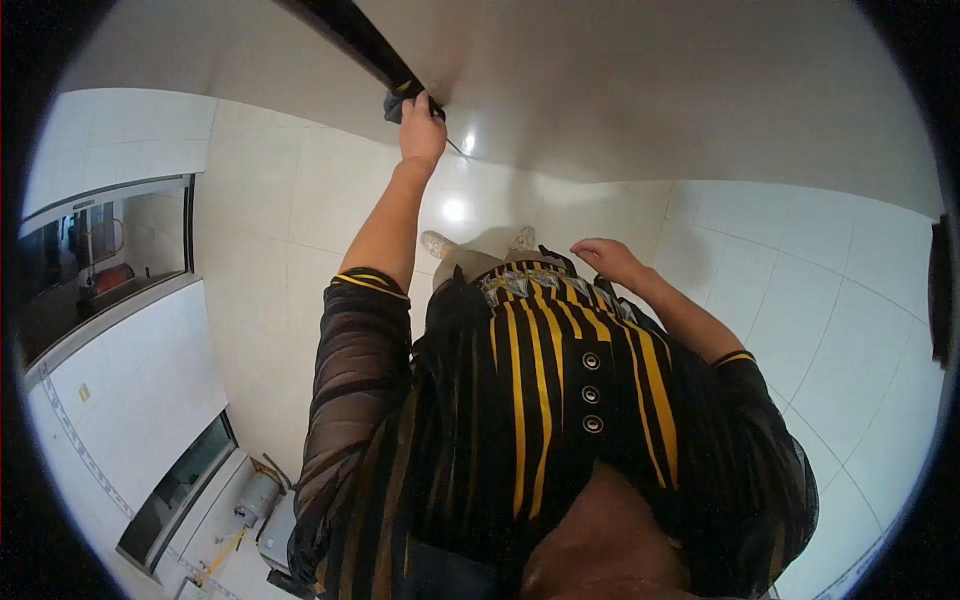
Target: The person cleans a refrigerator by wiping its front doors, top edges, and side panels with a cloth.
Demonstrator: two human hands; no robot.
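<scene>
The left hand (423, 137) grips a dark cloth (393, 107), partly hidden by the fingers, at the lower end of a black strip (355, 42) that runs across the greyish panel (620, 90) in front; whether it also clasps the strip is unclear. The right hand (608, 258) holds nothing, fingers loosely bent, near the waist of the striped top (545, 370), above the tiled floor (320, 200)

My L hand (423, 134) w/ dark gray cloth (392, 108) at black edge (360, 45) of big gray panel (620, 90).
R hand (608, 259) nr waist, fingers loosely bent; striped blk/yel top (545, 370) below, shoes (436, 243) on tiled flr (245, 200), window (95, 260) off L.
</scene>
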